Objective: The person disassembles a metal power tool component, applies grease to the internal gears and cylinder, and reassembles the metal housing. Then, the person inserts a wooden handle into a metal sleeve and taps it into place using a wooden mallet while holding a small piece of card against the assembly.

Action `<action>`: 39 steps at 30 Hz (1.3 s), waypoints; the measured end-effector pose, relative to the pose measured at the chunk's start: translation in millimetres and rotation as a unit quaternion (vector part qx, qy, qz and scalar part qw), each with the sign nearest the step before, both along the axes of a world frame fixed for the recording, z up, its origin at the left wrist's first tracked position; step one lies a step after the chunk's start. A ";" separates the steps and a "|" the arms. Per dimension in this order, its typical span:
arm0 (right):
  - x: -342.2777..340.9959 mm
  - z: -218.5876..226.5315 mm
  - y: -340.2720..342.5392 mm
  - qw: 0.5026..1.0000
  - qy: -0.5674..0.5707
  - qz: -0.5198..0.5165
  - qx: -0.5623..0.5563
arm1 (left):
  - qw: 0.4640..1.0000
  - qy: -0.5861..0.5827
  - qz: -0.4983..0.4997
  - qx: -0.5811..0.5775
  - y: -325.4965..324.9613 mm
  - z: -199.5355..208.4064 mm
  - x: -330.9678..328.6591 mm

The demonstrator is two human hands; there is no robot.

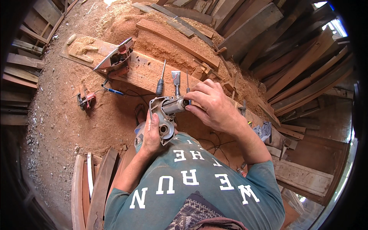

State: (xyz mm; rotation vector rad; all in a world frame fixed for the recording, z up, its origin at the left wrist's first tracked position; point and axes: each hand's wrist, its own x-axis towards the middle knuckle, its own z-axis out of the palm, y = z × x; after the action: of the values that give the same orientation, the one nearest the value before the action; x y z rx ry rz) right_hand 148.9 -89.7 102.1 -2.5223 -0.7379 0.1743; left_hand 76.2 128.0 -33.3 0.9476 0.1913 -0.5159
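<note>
My left hand is wrapped round a grey cast-metal tool housing, with open hollows and a round hole facing up. Out of the housing's upper opening juts a shiny metal cylinder, pointing to the right. The fingertips of my right hand pinch the cylinder's dark outer end. Just beyond the housing, a dark-handled screwdriver, a flat-bladed chisel and a thin-shafted tool lie on a wooden plank. My right fingers hide part of the thin-shafted tool.
An upturned power tool with a flat base plate rests on the plank, farther left. A red power tool and a blue-handled piece lie near the sawdust-covered ground. Boards lean at the far right; more timber stands near left.
</note>
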 end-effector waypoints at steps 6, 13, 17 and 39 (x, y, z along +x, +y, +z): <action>1.1 1.5 2.7 1.000 -0.002 0.015 -0.016 | 1.000 -0.009 0.012 -0.005 -2.9 4.5 3.1; 11.1 -7.2 0.0 0.993 -0.035 0.104 -0.049 | 0.999 -0.027 0.019 0.007 -4.8 3.5 4.1; 11.1 -7.4 4.5 0.998 -0.030 -0.001 -0.050 | 0.999 -0.032 0.019 0.002 -3.6 1.4 4.0; 9.2 -0.7 -0.9 0.999 -0.023 0.028 0.008 | 0.999 -0.020 0.031 -0.015 -4.4 4.4 3.5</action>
State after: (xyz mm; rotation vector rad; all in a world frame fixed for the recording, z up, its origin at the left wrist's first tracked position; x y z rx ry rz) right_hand 158.1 -90.6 101.5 -2.4995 -0.8267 0.1298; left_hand 79.7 123.6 -28.8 0.9185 0.1766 -0.4417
